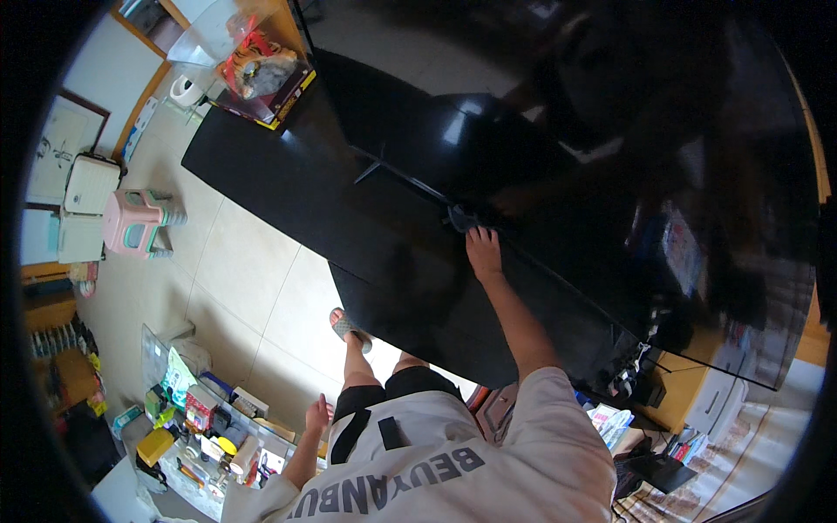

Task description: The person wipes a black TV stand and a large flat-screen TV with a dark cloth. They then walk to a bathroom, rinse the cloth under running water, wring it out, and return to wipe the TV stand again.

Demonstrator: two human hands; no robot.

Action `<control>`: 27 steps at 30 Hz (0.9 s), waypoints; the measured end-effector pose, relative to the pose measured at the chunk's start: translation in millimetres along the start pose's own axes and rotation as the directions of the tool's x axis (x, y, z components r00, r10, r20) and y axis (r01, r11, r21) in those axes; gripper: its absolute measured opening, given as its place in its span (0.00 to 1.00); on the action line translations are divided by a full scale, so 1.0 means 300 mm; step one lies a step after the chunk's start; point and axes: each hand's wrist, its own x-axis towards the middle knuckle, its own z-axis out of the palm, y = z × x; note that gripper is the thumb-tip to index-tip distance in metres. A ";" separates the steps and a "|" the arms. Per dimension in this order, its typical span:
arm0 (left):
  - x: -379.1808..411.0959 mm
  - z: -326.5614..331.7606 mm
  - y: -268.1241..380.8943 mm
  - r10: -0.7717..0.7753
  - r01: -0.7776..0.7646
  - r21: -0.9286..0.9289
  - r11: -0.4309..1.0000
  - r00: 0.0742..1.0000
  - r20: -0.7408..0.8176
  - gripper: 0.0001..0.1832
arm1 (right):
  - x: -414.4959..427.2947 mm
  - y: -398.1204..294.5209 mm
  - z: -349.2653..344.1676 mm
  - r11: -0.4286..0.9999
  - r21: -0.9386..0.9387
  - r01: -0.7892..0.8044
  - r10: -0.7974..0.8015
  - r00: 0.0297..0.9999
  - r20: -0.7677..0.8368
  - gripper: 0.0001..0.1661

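My right hand [484, 252] reaches out over a long black glossy cabinet top [405, 261]. Its fingers lie on a bunched dark cloth [461, 219], close to the lower edge of a large black television screen [562, 163]. Part of the cloth blends into the dark surface. A thin stand leg [368, 171] of the television rests on the cabinet top, to the left of the cloth. My left hand [319, 413] hangs low beside my body, its fingers apart and nothing seen in it.
A tiger figure in a clear display case [258, 68] stands at the cabinet's far left end. Stacked plastic stools [134, 222] and a white suitcase [93, 183] are at left. A cluttered glass-edged table [196, 484] lies at lower left. Cables [631, 376] hang at the right end.
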 end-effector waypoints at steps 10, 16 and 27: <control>0.116 -0.005 0.145 0.038 -0.039 0.022 0.999 0.998 0.051 0.37 | -0.087 0.286 -1.191 0.999 0.038 0.031 0.006 0.692 -0.722 0.27; 0.120 -0.066 0.222 0.131 -0.130 -0.019 0.991 0.991 0.042 0.37 | 0.070 0.422 -1.666 0.941 -0.092 -0.324 0.051 0.407 -0.912 0.38; 0.087 -0.064 -0.006 0.004 0.000 -0.096 0.995 0.999 0.043 0.37 | 0.173 0.125 -0.568 0.973 -0.210 0.092 -0.168 0.912 -0.375 0.13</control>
